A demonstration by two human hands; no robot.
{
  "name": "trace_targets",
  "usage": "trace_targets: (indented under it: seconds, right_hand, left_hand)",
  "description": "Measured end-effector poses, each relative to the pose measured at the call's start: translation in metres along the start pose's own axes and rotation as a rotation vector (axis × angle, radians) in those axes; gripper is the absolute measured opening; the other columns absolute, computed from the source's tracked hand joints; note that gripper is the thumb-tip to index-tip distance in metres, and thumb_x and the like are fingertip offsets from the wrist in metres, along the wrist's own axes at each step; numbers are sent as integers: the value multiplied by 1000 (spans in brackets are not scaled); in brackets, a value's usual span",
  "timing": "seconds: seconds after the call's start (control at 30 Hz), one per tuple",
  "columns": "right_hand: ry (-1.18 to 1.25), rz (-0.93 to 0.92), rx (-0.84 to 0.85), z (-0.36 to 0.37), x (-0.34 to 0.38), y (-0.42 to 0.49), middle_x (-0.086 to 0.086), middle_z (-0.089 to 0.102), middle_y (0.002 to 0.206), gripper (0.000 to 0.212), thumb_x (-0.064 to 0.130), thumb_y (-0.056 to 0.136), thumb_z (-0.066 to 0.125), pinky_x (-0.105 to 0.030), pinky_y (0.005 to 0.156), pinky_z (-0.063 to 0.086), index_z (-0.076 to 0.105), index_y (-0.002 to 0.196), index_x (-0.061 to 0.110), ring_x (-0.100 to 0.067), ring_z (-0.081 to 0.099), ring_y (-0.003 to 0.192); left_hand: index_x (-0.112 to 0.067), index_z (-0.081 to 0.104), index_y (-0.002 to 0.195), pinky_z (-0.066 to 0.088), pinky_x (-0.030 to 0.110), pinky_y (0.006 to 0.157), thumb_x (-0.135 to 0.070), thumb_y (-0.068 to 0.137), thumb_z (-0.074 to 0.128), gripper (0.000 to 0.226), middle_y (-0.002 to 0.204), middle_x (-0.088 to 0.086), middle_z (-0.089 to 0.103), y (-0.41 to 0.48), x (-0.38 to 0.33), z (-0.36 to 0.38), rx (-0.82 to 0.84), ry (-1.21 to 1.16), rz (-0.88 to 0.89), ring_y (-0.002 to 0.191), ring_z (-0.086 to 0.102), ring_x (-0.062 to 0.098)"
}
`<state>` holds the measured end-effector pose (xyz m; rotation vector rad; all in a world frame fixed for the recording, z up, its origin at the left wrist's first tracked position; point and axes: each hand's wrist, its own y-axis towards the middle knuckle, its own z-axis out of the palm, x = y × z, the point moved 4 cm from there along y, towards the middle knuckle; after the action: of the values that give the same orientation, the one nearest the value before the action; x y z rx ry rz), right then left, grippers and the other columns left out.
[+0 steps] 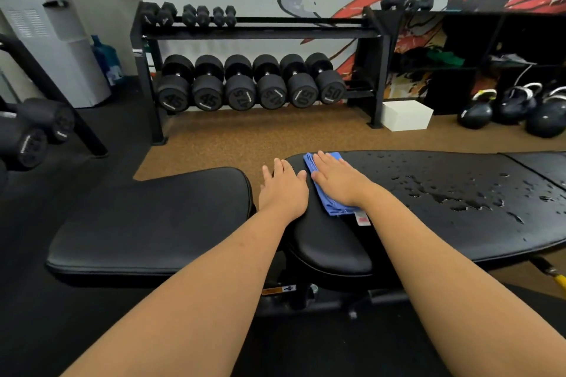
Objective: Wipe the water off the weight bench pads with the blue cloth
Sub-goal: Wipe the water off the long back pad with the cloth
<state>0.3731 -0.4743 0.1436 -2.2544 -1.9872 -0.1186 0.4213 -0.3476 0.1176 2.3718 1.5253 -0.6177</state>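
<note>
Right hand (337, 180) flat-fingered on blue cloth (330, 209), left hand (283, 190) flat, empty; best sweep firmly toward droplets (444, 193), 3 o'clock.

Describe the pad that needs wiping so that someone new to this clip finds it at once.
In front of the dumbbell rack stands a bench with black pads. The one meant is the long pad running rightward from under the right hand and blue cloth. Unlike the shorter pad on the left, it is speckled with water drops.
</note>
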Motion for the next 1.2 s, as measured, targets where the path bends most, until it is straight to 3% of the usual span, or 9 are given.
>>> trace_targets:
  seconds: [0.23,0.33,0.4,0.53,0.77,0.9,1.07,1.2]
  right_hand:
    - [-1,-2,-80,20,9,-111,1,-4,167,59,38,108,17,-28,123,-3,0,159,13,-10,-6,153]
    - [-20,-12,-50,14,-3,-79,0,-5,167,59,39,108,16,-29,123,-3,-1,159,13,-11,-6,153]
    - [-17,-4,-13,7,-14,-35,-3,-4,167,60,39,108,16,-33,123,1,0,159,12,-14,-3,153]
    - [-23,29,8,0,-26,23,-10,1,167,60,37,109,19,-36,123,5,3,158,8,-20,1,154]
    - [2,-22,-43,14,-9,-88,-2,0,167,60,38,108,20,-32,123,2,2,159,11,-14,-1,153]
    - [-30,-38,-16,15,-17,-87,2,-5,166,60,40,108,17,-31,124,0,-2,159,15,-10,-5,153]
    - [12,17,5,1,-33,13,-9,2,167,59,35,108,19,-38,124,6,4,158,7,-20,3,154]
    - [9,18,-24,-4,-30,31,-17,7,165,55,27,109,23,-43,123,12,17,153,-6,-28,6,153]
  left_hand:
    - [-12,2,161,15,51,124,-39,109,17,60,169,1,-3,-10,-2,1,15,21,-3,154,-11,36]
    - [-13,11,160,13,53,123,-36,110,17,56,169,2,4,-10,-7,-3,-28,81,53,154,-9,36]
    - [-12,23,157,9,54,124,-28,110,20,50,167,2,16,-9,-14,-5,-88,215,201,155,-4,30]
    - [-7,33,152,12,41,125,-17,108,28,45,161,9,31,-6,-20,-3,-98,375,404,153,19,23]
    - [-6,29,154,10,36,125,-8,105,33,50,164,10,24,-7,-31,-4,-44,369,268,153,18,22]
    - [-3,40,145,22,40,121,-17,104,32,44,152,13,40,-6,-34,2,-67,394,257,142,33,26]
    - [-1,30,154,14,43,125,-30,108,25,55,162,16,27,-6,-32,7,-83,378,269,152,20,26]
    - [-2,23,157,9,42,126,-39,106,20,63,165,14,20,-6,-31,7,-77,321,278,154,14,23]
